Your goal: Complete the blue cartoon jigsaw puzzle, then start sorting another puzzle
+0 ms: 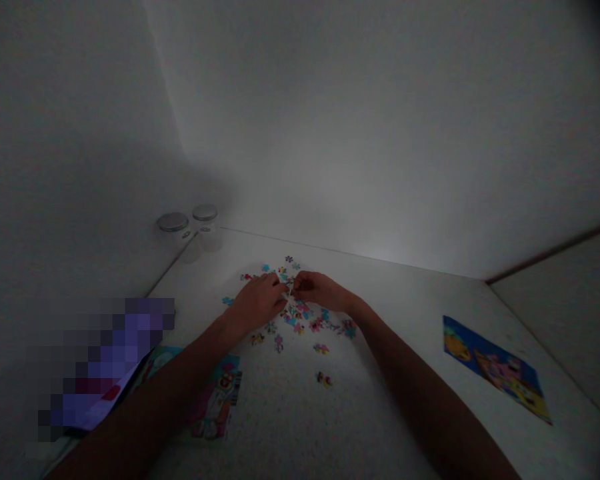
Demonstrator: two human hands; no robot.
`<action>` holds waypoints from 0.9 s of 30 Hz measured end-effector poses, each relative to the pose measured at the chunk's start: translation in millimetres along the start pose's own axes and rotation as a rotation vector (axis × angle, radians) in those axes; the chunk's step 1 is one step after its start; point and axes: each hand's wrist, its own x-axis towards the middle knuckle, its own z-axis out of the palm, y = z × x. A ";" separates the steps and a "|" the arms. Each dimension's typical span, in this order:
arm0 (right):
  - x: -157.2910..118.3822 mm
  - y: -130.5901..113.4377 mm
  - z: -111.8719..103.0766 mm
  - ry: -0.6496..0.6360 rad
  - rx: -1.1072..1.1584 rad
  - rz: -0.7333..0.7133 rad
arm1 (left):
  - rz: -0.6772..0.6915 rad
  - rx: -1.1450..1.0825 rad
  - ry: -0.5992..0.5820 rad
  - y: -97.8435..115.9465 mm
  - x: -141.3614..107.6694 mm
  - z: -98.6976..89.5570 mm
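Several small colourful puzzle pieces (299, 327) lie scattered on the white table (280, 413), around and below both hands. My left hand (261, 301) is over the left part of the pile, its fingers bent and pointing right; what lies under them is hidden. Just to the right, my right hand (320, 291) has its fingers curled together near a small pale piece, and what they hold, if anything, is too small to name. A piece (324, 380) rests apart from the pile, nearer the front.
Two clear jars with grey lids (205, 213) stand at the back left. A colourful printed sheet (215, 407) lies partly under my left forearm, beside a pixelated purple object (125, 353). A blue and yellow picture (497, 370) lies at the right.
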 end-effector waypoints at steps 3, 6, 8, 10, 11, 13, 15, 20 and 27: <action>0.1 -2.2 -4.0 -0.019 0.062 -0.006 | 0.000 -0.006 0.002 0.7 6.1 1.2; -0.3 -0.4 -6.2 -0.004 0.075 -0.005 | -0.011 -0.008 0.001 0.1 10.6 1.4; -0.1 3.8 -7.6 0.032 0.058 0.001 | -0.018 0.002 -0.002 -1.1 11.3 0.4; 0.3 8.4 -9.5 0.080 0.020 0.006 | -0.012 0.027 -0.008 -2.2 10.0 -2.2; 0.5 10.1 -10.5 0.100 -0.006 0.009 | -0.001 0.044 -0.013 -2.5 8.6 -4.1; 0.7 10.8 -12.5 0.133 -0.074 0.010 | 0.036 0.081 -0.025 -2.0 4.9 -8.6; 0.1 7.3 -13.9 0.163 -0.155 0.010 | 0.074 0.113 -0.037 -0.2 0.7 -13.2; -10.0 -14.7 -11.8 0.149 -0.296 -0.014 | 0.070 0.158 -0.035 3.5 -10.7 -20.1; -23.8 -33.1 2.7 -0.050 -0.454 0.003 | -0.109 0.165 0.058 -16.6 -36.7 -27.4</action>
